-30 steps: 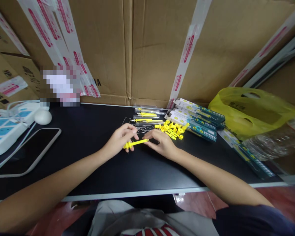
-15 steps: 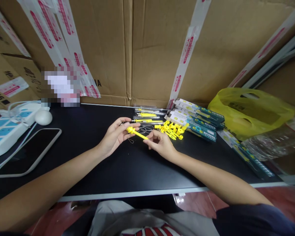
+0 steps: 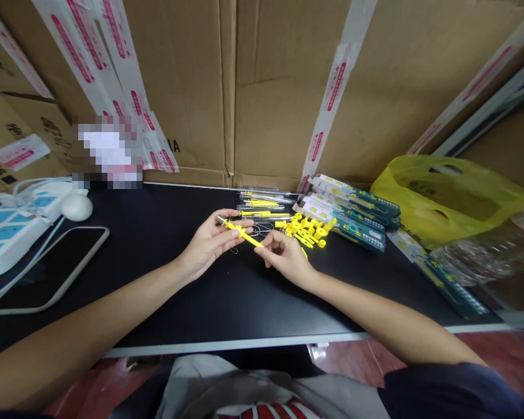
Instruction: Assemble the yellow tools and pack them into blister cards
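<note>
My left hand pinches the upper left end of a thin yellow plastic rod between thumb and fingers. Ring-like yellow pieces sit around the rod there, and a shiny metal piece sticks out beyond them. The lower right end is held by my right hand, its thumb and forefinger closed on the tip. The rod slants down to the right above the black table. Thin wire hooks lie just behind it. A heap of small yellow plastic parts is beyond my right hand.
Clear tubes with yellow inserts lie at the back. Green and white boxes and a yellow plastic bag stand right. On the left are a phone and a white power strip. Cardboard boxes wall the rear.
The metal end of the rod now shows past my left fingers. My left fingers and the ring-like pieces have shifted slightly right. My right hand has stayed in place.
</note>
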The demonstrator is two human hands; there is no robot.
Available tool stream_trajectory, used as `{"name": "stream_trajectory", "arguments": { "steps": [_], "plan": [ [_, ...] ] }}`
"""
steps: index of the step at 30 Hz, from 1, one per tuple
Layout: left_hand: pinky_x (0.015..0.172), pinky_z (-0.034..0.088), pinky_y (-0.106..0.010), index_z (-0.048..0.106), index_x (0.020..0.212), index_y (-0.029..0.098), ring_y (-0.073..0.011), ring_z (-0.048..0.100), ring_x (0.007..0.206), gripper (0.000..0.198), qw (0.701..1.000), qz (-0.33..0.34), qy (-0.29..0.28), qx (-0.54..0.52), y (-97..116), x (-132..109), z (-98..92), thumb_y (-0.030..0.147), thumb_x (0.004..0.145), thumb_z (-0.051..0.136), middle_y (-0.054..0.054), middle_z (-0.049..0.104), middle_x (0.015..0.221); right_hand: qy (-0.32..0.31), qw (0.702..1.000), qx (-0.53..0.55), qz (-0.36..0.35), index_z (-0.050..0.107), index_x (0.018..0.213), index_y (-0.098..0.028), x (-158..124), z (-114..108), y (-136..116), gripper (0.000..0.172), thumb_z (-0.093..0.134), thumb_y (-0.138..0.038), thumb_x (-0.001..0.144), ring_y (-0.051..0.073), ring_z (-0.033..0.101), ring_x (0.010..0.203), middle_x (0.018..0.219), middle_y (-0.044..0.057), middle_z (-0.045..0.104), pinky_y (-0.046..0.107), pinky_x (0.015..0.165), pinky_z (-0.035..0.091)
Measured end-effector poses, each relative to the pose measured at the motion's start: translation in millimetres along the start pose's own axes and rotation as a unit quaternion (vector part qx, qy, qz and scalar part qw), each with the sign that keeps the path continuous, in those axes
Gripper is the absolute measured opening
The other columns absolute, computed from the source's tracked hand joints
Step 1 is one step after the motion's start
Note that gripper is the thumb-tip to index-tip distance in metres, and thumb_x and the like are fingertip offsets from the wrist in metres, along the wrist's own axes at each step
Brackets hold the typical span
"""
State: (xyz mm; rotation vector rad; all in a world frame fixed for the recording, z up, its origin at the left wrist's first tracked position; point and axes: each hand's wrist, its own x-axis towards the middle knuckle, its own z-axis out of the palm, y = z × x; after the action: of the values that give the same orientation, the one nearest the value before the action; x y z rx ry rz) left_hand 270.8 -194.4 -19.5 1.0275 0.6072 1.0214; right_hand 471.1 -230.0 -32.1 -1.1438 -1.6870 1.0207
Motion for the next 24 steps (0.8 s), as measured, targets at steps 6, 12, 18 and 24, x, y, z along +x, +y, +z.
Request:
{"name": "stream_trajectory", "arguments": {
  "steps": [6,12,18,24],
  "plan": [
    [0.087,0.055,-0.027,0.053,0.110,0.019,-0.0137,0.068,0.097,0.030,1.000,0.008,0.025,0.007,0.2,2.0,0.4,0.021,0.082,0.067,-0.005,0.072,0.103,0.002,0.999,-0.040,-0.026,0.052,0.075,-0.018,0.9,-0.8,2.1,0.028,0.063,-0.042,0.083,0.007,0.039,0.046,0.053,-0.007,0.045,0.020,0.047,0.031],
    [0.082,0.056,-0.027,0.054,0.108,0.019,-0.0127,0.068,0.091,0.031,0.998,0.017,0.053,0.025,-3.4,3.0,-2.7,0.028,0.082,0.068,-0.003,0.071,0.097,-0.019,0.995,-0.089,-0.038,0.053,0.078,-0.018,-2.1,-1.6,1.6,0.026,0.058,-0.042,0.086,0.007,0.035,0.048,0.054,-0.008,0.041,0.020,0.048,0.029],
    [0.059,0.056,-0.020,0.052,0.107,0.017,-0.0136,0.068,0.077,0.045,0.990,0.035,0.089,0.102,0.1,5.7,-1.8,0.032,0.072,0.076,-0.004,0.071,0.088,-0.005,0.983,-0.174,-0.064,0.053,0.074,-0.018,-1.4,-4.9,1.1,0.025,0.060,-0.039,0.086,0.007,0.033,0.047,0.053,-0.008,0.039,0.020,0.048,0.028],
    [0.049,0.052,-0.020,0.056,0.100,0.016,-0.0173,0.069,0.072,0.044,0.971,0.058,0.017,0.232,8.1,8.9,-11.2,0.033,0.066,0.079,-0.004,0.070,0.085,0.064,0.951,-0.263,-0.148,0.054,0.076,-0.018,7.6,-18.5,3.5,0.023,0.057,-0.036,0.090,0.009,0.042,0.055,0.063,-0.003,0.047,0.022,0.054,0.033]
  ]
}}
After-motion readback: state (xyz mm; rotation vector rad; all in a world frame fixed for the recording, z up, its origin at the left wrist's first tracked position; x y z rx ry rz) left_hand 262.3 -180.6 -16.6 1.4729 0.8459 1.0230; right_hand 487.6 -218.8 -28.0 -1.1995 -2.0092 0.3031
